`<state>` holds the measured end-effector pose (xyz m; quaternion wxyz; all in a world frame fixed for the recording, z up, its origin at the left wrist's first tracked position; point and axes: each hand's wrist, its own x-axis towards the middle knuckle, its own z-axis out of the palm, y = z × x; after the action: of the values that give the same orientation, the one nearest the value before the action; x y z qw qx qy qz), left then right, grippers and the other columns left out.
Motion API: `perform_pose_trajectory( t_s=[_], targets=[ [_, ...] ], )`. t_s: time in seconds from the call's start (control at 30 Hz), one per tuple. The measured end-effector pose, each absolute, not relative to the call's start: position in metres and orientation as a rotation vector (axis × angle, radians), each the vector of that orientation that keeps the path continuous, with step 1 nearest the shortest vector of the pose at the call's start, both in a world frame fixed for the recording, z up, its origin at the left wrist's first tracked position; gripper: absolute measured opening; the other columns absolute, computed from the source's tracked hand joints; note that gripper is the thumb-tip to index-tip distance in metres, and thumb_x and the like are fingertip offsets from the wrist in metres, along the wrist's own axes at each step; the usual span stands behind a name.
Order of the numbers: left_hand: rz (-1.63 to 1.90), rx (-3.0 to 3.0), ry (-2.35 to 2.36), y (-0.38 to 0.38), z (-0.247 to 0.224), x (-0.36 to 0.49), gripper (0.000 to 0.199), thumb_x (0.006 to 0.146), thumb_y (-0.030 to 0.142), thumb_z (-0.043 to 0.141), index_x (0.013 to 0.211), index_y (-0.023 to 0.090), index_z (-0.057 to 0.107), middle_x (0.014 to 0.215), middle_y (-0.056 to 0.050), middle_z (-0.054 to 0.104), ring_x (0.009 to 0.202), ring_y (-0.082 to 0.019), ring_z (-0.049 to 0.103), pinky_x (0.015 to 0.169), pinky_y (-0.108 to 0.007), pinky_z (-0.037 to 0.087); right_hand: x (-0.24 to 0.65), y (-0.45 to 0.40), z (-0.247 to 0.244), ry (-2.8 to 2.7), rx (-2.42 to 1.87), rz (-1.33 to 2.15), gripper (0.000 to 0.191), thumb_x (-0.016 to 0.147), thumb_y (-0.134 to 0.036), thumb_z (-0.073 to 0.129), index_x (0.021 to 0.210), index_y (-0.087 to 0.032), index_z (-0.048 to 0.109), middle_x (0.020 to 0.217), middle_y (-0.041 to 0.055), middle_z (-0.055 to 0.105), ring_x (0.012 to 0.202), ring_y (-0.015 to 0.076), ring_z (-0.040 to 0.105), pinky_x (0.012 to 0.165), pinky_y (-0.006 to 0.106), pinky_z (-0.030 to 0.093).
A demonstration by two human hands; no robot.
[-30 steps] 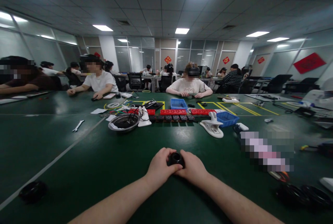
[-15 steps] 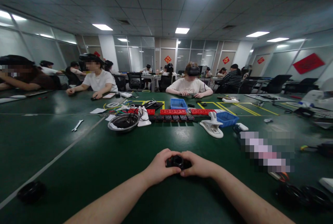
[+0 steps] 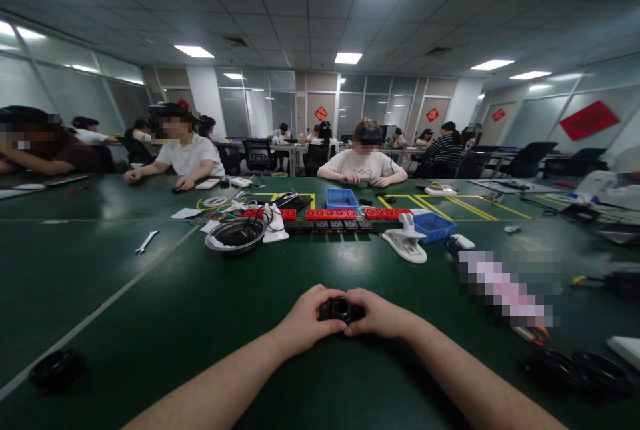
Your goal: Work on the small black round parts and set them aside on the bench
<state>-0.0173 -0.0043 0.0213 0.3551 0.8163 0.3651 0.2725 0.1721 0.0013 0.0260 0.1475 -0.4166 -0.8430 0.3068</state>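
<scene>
In the head view, a small black device [image 3: 341, 309] with a round, lens-like ring in its middle is held low over the green table. My left hand [image 3: 309, 315] curls round its left side, thumb below and fingers over the top. On its other side my right hand [image 3: 376, 313] grips it the same way, and the two thumbs nearly meet under the ring. Much of the device's body is hidden by the fingers, so its exact kind does not show.
Ahead are a metal bowl [image 3: 235, 249] with black cable, red socket strips [image 3: 330, 214], blue trays [image 3: 342, 199], and a white clamp base [image 3: 406, 246]. A wrench [image 3: 147, 242] lies left. Black coils [image 3: 560, 371] sit at right, another [image 3: 57, 370] at left. A person [image 3: 364, 163] sits opposite.
The surroundings have shifted slightly left in the view. Both hands stay closed round the black device, almost unmoved.
</scene>
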Motion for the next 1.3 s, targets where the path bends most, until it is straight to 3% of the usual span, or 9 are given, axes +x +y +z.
perform_pose_trajectory(
  t_s=[0.2, 0.43, 0.53, 0.63, 0.73, 0.97, 1.3],
  targets=[
    [0.732, 2.092, 1.019, -0.006, 0.02, -0.014, 0.038, 0.062, 0.032, 0.065, 0.097, 0.022, 0.055, 0.083, 0.0, 0.047, 0.073, -0.014, 0.046, 0.061, -0.022, 0.036, 0.168, 0.001, 0.018, -2.359, -1.255, 0.865, 0.04, 0.056, -0.033, 0.068, 0.09, -0.017, 0.056, 0.081, -0.0001, 0.056, 0.073, 0.0156, 0.05, 0.061, 0.023, 0.036],
    [0.873, 2.058, 1.328, -0.012, 0.012, -0.006, 0.039, 0.056, 0.034, 0.068, 0.089, 0.019, 0.053, 0.085, -0.001, 0.05, 0.078, -0.018, 0.048, 0.067, -0.027, 0.037, 0.144, -0.013, 0.01, -2.27, -1.727, 0.284, 0.038, 0.058, -0.045, 0.062, 0.081, -0.017, 0.052, 0.074, 0.005, 0.056, 0.067, 0.0184, 0.051, 0.055, 0.024, 0.032],
    [0.877, 2.092, 1.326, -0.012, 0.014, -0.006, 0.04, 0.055, 0.034, 0.068, 0.089, 0.019, 0.053, 0.084, -0.001, 0.05, 0.079, -0.018, 0.047, 0.067, -0.028, 0.037, 0.142, -0.016, 0.012, -2.308, -1.745, 0.195, 0.041, 0.059, -0.053, 0.058, 0.079, -0.017, 0.053, 0.073, 0.0067, 0.057, 0.068, 0.021, 0.052, 0.057, 0.027, 0.034],
    [0.832, 2.11, 1.209, -0.009, 0.019, -0.01, 0.038, 0.057, 0.032, 0.068, 0.09, 0.02, 0.054, 0.083, 0.0, 0.049, 0.075, -0.016, 0.047, 0.065, -0.026, 0.037, 0.148, -0.015, 0.017, -2.347, -1.585, 0.289, 0.05, 0.054, -0.057, 0.06, 0.083, -0.016, 0.054, 0.079, 0.0063, 0.057, 0.074, 0.0216, 0.052, 0.062, 0.028, 0.036],
    [0.762, 2.119, 1.067, -0.006, 0.021, -0.015, 0.037, 0.06, 0.03, 0.066, 0.094, 0.022, 0.055, 0.081, 0.001, 0.048, 0.072, -0.014, 0.046, 0.063, -0.024, 0.037, 0.157, -0.011, 0.021, -2.384, -1.366, 0.556, 0.055, 0.051, -0.049, 0.067, 0.096, -0.018, 0.053, 0.089, 0.004, 0.056, 0.079, 0.0198, 0.051, 0.067, 0.028, 0.038],
    [0.73, 2.128, 0.958, -0.003, 0.018, -0.017, 0.04, 0.062, 0.033, 0.066, 0.099, 0.025, 0.054, 0.081, 0.001, 0.046, 0.07, -0.013, 0.044, 0.06, -0.021, 0.035, 0.171, -0.003, 0.03, -2.385, -1.168, 0.995, 0.036, 0.059, -0.025, 0.067, 0.092, -0.016, 0.056, 0.089, 0.0007, 0.055, 0.083, 0.0174, 0.05, 0.072, 0.026, 0.038],
    [0.72, 2.126, 0.937, -0.004, 0.02, -0.017, 0.041, 0.063, 0.037, 0.064, 0.1, 0.024, 0.054, 0.081, 0.001, 0.045, 0.07, -0.013, 0.044, 0.06, -0.021, 0.034, 0.172, -0.001, 0.029, -2.359, -1.149, 1.083, 0.032, 0.062, -0.022, 0.065, 0.092, -0.015, 0.056, 0.087, 0.0009, 0.054, 0.081, 0.0166, 0.049, 0.071, 0.026, 0.038]
  ],
)
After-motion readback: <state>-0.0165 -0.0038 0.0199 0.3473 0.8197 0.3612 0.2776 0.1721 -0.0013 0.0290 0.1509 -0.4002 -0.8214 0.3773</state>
